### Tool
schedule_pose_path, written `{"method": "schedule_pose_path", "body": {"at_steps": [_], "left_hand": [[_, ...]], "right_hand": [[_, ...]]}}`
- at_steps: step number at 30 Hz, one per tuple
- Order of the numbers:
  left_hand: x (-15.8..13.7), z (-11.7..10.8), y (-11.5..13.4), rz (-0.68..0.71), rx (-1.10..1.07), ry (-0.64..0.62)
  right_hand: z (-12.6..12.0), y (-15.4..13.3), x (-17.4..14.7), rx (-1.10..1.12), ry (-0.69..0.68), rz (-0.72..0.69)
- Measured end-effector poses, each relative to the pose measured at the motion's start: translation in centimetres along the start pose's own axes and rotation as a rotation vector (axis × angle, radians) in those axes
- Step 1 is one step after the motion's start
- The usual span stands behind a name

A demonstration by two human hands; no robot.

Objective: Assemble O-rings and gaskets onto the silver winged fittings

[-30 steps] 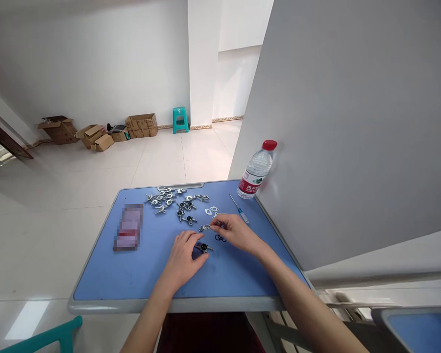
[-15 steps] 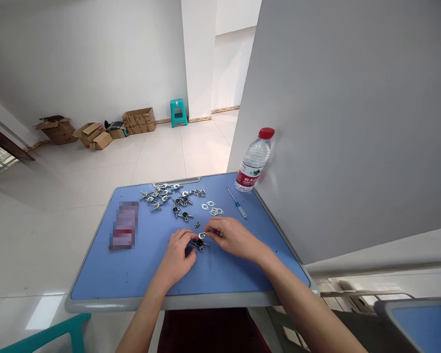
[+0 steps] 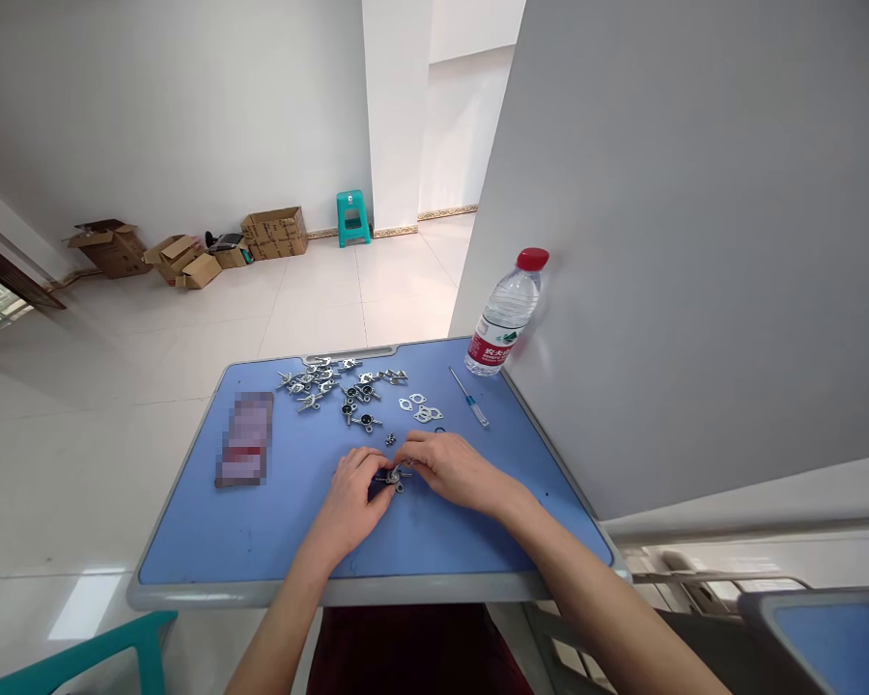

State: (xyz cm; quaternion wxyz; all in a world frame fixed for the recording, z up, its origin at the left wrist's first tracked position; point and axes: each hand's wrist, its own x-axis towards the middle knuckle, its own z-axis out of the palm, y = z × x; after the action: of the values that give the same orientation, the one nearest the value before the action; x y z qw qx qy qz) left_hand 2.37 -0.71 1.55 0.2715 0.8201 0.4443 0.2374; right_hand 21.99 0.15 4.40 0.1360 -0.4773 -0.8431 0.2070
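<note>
In the near half of the tabletop (image 3: 296, 550), the left hand (image 3: 356, 488) grips one fitting (image 3: 400, 488) between thumb and fingers; the right hand (image 3: 455, 468) pinches a plate (image 3: 395, 473) over it, seemingly unfastened. Toward the far edge, black-topped fittings (image 3: 367, 422) look unfinished, the silver cluster (image 3: 325, 386) perhaps done.

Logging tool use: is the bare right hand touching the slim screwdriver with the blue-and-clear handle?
Apart: the head view shows blue tabletop between the right hand and the screwdriver.
</note>
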Motion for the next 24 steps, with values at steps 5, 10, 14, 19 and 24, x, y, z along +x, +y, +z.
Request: {"method": "schedule_pose_path", "body": {"at_steps": [5, 10, 14, 19, 24], "left_hand": [[0.08, -0.08, -0.06, -0.006, -0.009, -0.014], [0.05, -0.19, -0.2, -0.02, -0.033, -0.011], [0.11, -0.08, -0.5, -0.019, -0.031, 0.001], [0.18, 0.03, -0.79, -0.017, -0.037, -0.004], [0.17, -0.07, -0.88, -0.002, -0.056, 0.0]], "right_hand": [[0.21, -0.34, 0.21, -0.006, 0.018, 0.072], [0.09, -0.48, -0.02, 0.018, 0.016, 0.087], [0.47, -0.45, -0.09, 0.026, 0.0, 0.022], [0.9, -0.56, 0.0, 0.027, 0.004, 0.021], [0.07, -0.18, -0.04, 0.05, 0.035, 0.054]]}}
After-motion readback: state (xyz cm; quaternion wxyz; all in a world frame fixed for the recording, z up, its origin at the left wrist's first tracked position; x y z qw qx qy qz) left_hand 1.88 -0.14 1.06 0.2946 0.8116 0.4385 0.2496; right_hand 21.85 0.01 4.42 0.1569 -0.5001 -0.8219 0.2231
